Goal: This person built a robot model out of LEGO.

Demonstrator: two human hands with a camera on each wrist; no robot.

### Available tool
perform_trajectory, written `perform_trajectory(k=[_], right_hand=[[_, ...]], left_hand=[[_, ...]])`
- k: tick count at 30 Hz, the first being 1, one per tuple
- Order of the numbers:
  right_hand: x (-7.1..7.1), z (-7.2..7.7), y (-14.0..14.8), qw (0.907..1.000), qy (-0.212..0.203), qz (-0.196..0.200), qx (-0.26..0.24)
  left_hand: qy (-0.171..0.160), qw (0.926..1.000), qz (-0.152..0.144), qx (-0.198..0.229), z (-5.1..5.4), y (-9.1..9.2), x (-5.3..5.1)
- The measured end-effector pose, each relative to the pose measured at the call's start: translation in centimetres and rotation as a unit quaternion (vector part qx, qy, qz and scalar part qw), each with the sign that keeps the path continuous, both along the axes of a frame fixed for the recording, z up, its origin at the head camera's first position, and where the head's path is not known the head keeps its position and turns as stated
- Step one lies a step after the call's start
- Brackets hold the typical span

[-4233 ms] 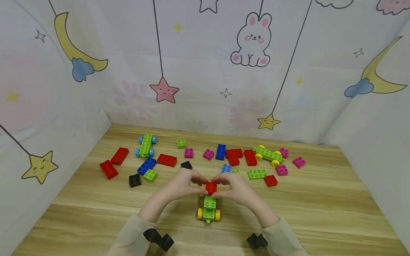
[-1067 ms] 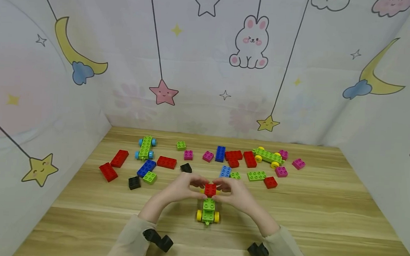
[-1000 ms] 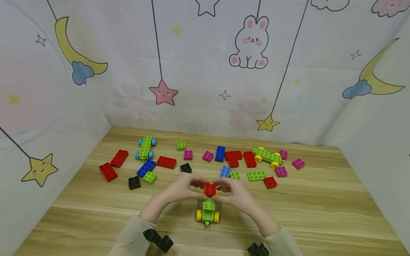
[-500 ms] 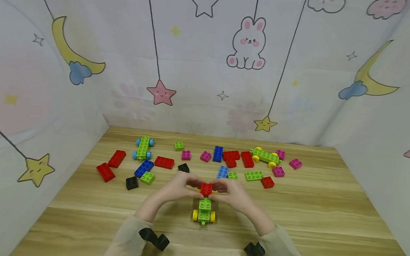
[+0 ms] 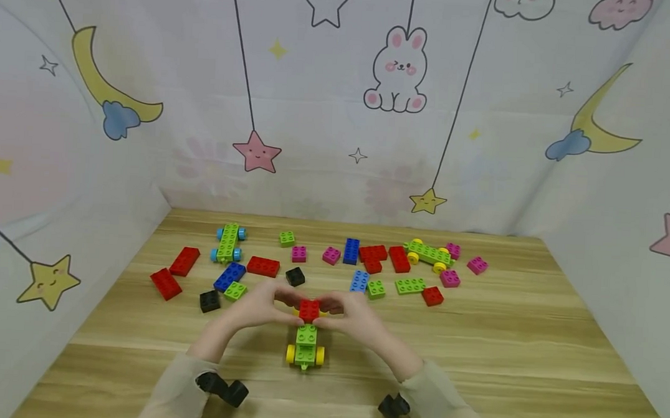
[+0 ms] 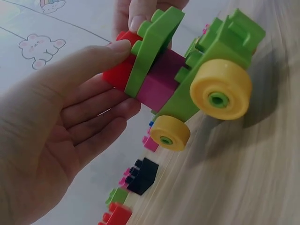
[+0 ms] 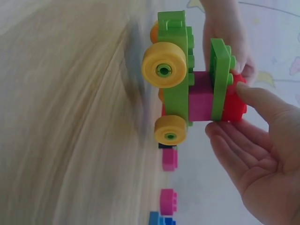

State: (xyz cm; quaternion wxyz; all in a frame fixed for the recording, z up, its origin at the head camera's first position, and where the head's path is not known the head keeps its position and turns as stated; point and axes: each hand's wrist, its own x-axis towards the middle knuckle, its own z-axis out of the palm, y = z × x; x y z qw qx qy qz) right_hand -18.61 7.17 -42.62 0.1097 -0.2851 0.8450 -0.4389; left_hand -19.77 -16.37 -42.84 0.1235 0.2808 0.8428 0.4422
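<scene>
On the wood-grain table [image 5: 503,341]: overhang to watch

Left hand [image 5: 256,303] and right hand [image 5: 357,317] half curled, thumbs opposite fingers, each gripping one side of the square red plastic brick [image 5: 309,311]. Neither has released. Red brick sits atop an oblong lime-green plastic brick [image 7: 219,89], that on a magenta plastic brick [image 7: 200,101], that on a lime-green plastic wheeled base [image 7: 176,103], which appears to stand on the table. Risk, as I judge it: the oblong brick juts past the magenta one on the near side, so heavy thumb pressure there could lever the joint apart; uneven pushing might roll the yellow wheels [image 7: 164,65]. Beyond the left hand, near but apart: black plastic brick [image 5: 295,276].
</scene>
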Motion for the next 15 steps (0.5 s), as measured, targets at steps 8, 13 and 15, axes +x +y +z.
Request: perform_trajectory(k=[8, 13, 15], right_hand=[[0.2, -0.6, -2.2, 0.9999, -0.009, 0.003, -0.008], [0.0, -0.8, -3.2, 0.9998, -0.018, -0.003, -0.006], [-0.1, -0.8, -3.5, 0.9998, -0.02, -0.005, -0.005]], left_hand=[[-0.002, 0.9999, -0.003, -0.012, -0.1, -2.2, 0.2], [-0.01, 0.9999, -0.002, -0.005, -0.2, -3.1, 0.2], [-0.011, 0.9999, 0.0, -0.003, -0.2, -3.3, 0.1]])
